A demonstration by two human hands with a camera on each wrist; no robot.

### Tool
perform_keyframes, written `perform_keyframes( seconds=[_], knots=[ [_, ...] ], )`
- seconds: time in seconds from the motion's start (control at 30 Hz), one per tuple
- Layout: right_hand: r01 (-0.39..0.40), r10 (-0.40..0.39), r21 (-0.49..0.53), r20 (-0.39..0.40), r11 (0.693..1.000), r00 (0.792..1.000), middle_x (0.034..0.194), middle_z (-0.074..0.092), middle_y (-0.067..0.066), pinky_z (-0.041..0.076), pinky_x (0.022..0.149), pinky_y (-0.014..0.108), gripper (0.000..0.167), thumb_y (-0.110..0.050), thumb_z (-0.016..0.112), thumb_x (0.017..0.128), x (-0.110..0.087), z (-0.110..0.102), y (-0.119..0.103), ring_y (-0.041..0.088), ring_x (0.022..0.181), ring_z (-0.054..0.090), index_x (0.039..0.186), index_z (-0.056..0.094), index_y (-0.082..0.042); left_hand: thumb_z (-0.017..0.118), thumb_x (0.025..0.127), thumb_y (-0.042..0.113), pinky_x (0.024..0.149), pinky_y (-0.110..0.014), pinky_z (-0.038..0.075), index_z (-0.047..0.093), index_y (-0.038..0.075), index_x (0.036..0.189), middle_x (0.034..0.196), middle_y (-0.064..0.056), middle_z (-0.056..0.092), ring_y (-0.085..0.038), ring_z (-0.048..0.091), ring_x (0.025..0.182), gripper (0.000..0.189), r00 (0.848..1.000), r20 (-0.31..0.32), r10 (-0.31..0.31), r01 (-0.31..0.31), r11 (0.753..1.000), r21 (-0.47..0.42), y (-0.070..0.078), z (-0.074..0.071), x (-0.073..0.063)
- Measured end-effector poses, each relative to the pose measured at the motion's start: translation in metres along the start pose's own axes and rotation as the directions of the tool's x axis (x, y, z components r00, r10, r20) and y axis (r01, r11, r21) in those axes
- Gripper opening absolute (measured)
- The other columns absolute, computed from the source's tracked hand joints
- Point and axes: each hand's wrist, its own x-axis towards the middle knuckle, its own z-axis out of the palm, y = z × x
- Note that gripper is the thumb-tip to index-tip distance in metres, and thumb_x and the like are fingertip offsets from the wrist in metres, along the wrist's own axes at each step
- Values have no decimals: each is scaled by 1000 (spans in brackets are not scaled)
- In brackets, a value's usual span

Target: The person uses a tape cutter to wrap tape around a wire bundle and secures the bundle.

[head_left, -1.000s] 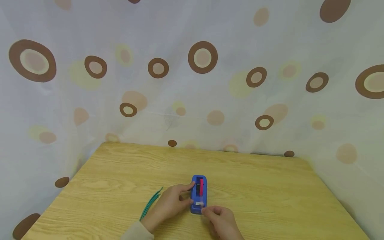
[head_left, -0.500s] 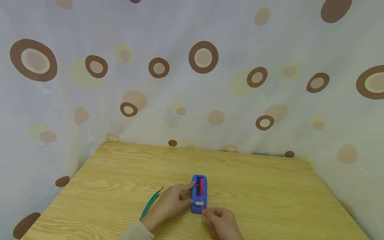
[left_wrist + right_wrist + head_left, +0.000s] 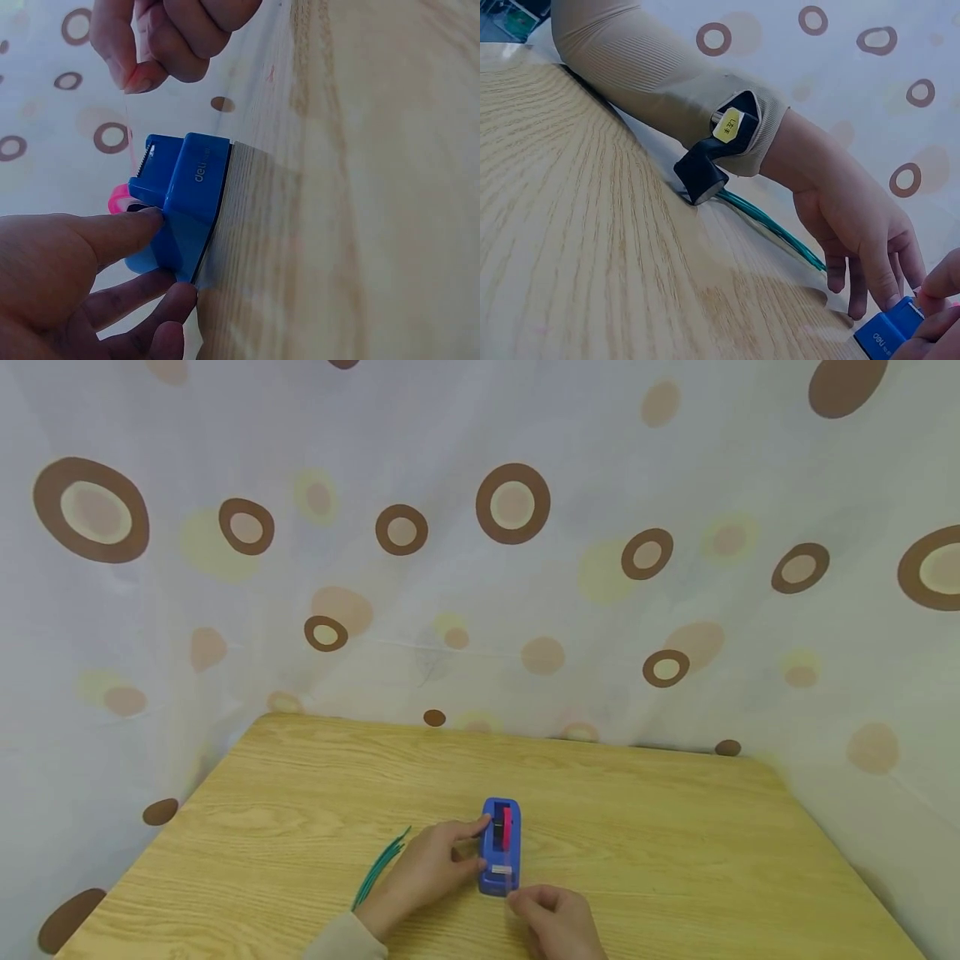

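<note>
A blue tape dispenser [image 3: 493,886] stands on the wooden table, a pink roll [image 3: 507,828] inside it. My left hand [image 3: 429,868] holds its left side, with the thumb [image 3: 124,234] and fingers against the body in the left wrist view. Thumb and forefinger of my right hand [image 3: 561,922] pinch the free end of the clear tape [image 3: 127,124]. This thin strip runs from the roll past the toothed cutter [image 3: 145,159] to those fingertips. In the right wrist view, my right fingers [image 3: 943,289] cover part of the dispenser [image 3: 882,334].
Several thin green strands [image 3: 377,872] lie on the table [image 3: 660,827] beside my left forearm. A curtain [image 3: 480,585] with brown rings hangs behind the table's back edge. A dark camera mount [image 3: 705,169] sits on my left wrist.
My right hand has drawn the tape end slightly toward the front edge, a little farther from the cutter. My left hand keeps its hold on the dispenser.
</note>
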Motion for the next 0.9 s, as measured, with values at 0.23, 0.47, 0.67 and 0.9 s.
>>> perform_keyframes(
  seconds=[0.23,0.47,0.67,0.9],
  knots=[
    [-6,6,5,-2,1000,1000,68,51,-4,38,53,25,33,-31,70,92,-2,-1,2,11,57,46,109,70,-3,75,90,24,68,-27,50,57,23,140,134,-3,61,-7,57,77,53,1000,6,-19,19,1000,-8,0,2,1],
    [-30,30,-3,-15,1000,999,75,54,-2,41,57,27,33,-31,69,93,-2,-1,1,13,62,48,111,70,-3,75,90,24,70,-27,51,57,22,140,135,-3,60,-7,58,81,54,1000,-1,-2,2,1000,0,-1,2,1],
    [-31,31,-17,-15,999,999,83,57,0,43,63,29,32,-31,70,93,-2,0,0,15,72,50,109,70,-3,74,90,24,70,-27,51,56,22,140,136,-3,59,-8,57,81,53,1000,1,2,-2,1000,-5,0,1,1],
    [-32,31,-47,-5,998,999,93,60,2,45,69,31,32,-33,70,92,-2,0,-1,18,81,52,107,70,-4,74,90,25,70,-28,51,56,23,141,136,-3,59,-8,57,81,54,1000,2,-5,5,1000,-1,0,1,1]
  ],
)
